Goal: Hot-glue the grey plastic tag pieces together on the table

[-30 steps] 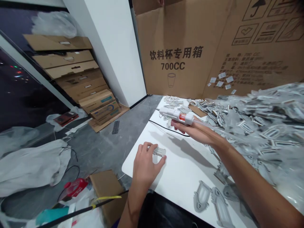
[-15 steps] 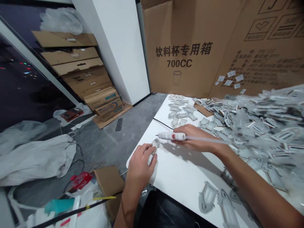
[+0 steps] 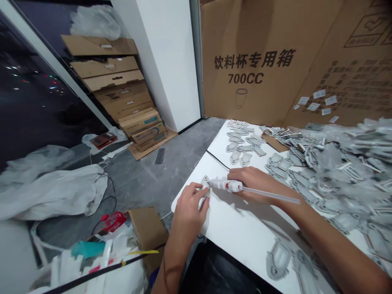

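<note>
My right hand (image 3: 255,181) grips a white hot glue gun (image 3: 228,185) with an orange trigger and a clear glue stick trailing from its back end. The gun lies low over the white table (image 3: 232,228), nozzle pointing left onto a small grey cut-out piece (image 3: 204,183). My left hand (image 3: 190,210) rests at the table's near left corner, fingers pinched on that piece and holding it flat on the tabletop. The nozzle tip touches or nearly touches the piece's top.
A heap of grey cut-out pieces in clear bags (image 3: 343,163) covers the table's right side. Loose pieces (image 3: 241,145) lie at the far edge, two more (image 3: 278,257) near me. A black cable (image 3: 217,159) crosses the table. A big cardboard box (image 3: 260,61) stands behind; bags and cartons litter the floor on the left.
My right hand has lowered the glue gun from raised above the table down to the small piece. My left hand turned the piece and now presses it flat.
</note>
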The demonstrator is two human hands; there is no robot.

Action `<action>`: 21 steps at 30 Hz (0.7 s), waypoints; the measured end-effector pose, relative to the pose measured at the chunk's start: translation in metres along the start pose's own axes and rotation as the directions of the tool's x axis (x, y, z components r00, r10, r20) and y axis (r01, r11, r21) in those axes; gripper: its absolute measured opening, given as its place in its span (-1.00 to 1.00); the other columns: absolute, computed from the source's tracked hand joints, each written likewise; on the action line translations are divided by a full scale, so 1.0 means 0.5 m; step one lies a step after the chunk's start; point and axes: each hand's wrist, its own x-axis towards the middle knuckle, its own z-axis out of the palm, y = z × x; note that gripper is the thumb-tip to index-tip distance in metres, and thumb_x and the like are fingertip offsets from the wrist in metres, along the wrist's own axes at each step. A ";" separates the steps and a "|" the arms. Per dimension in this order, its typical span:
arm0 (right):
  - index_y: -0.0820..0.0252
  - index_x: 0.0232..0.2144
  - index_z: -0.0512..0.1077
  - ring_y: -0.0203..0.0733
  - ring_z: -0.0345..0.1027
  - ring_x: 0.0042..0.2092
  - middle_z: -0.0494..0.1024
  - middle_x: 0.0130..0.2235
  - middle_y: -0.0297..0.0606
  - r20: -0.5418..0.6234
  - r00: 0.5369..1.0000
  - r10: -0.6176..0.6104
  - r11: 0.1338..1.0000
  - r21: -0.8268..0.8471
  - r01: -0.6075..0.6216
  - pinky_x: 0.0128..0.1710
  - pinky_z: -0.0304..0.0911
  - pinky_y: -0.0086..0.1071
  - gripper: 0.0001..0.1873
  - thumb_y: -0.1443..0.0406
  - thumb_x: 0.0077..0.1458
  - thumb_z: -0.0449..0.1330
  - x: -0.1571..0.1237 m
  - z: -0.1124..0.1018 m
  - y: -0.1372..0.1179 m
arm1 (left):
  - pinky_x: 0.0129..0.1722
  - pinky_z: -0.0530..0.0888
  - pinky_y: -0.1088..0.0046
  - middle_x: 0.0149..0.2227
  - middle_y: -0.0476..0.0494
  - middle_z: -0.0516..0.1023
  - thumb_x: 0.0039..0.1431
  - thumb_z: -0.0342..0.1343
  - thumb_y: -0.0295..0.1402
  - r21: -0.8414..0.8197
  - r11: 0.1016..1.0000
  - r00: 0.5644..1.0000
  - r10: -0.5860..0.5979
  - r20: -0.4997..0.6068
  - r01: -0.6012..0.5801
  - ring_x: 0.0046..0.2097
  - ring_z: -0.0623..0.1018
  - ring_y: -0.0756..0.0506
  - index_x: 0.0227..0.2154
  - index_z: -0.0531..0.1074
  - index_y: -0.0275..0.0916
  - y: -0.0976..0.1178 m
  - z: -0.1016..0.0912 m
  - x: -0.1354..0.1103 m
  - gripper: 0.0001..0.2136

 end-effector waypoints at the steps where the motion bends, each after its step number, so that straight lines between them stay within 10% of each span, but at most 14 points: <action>1: 0.13 -0.43 0.33 -0.16 0.37 -0.33 0.53 -0.31 -0.27 0.004 1.000 0.000 1.000 -0.012 0.000 -0.34 -0.01 -0.32 -0.74 0.22 0.35 0.09 0.001 0.002 -0.001 | -0.01 0.57 0.21 -0.01 -0.19 0.59 0.35 0.14 -0.44 -0.005 1.000 1.000 0.000 0.005 0.000 -0.03 0.61 -0.19 -0.04 0.61 -0.13 0.000 0.000 0.000 -0.78; 21: 0.11 -0.42 0.36 -0.03 0.49 -0.33 0.62 -0.32 -0.17 0.005 0.988 0.157 0.962 -0.226 -0.152 -0.42 -0.17 -0.27 -0.67 0.15 0.39 0.03 0.010 0.016 -0.042 | -0.04 0.55 0.23 -0.11 -0.15 0.60 0.35 0.15 -0.48 -0.010 1.000 1.000 -0.008 0.024 0.008 -0.05 0.59 -0.19 -0.22 0.61 -0.14 0.002 -0.003 0.001 -0.85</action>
